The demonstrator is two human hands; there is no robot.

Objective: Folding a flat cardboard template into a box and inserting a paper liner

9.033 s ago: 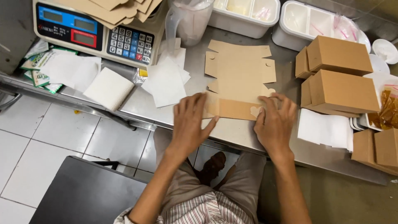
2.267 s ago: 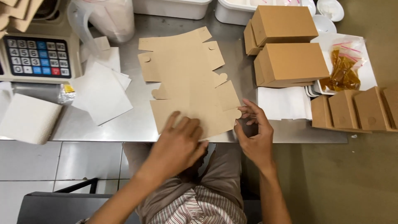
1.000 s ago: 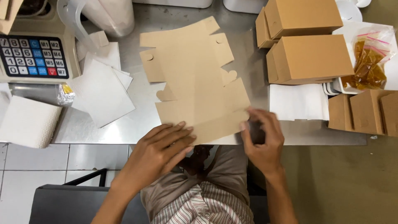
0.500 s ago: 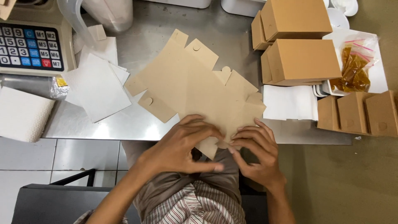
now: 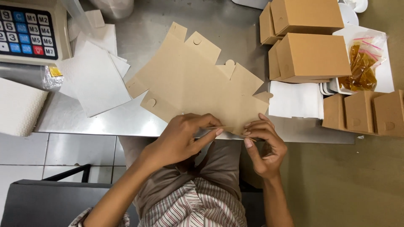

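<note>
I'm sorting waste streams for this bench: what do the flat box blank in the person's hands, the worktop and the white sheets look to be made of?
Box blank: tan paperboard, matte; thin die-cut tabs and crease lines, bends under the left hand and right hand.
Worktop: probably stainless steel; grey, brushed, dull reflections.
White sheets: seemingly paper; thin, flat, matte.

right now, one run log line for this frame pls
left hand: pinching near edge of flat cardboard box blank | right hand: pinching same edge | blank: unfolded on steel counter | folded boxes: right of blank
</note>
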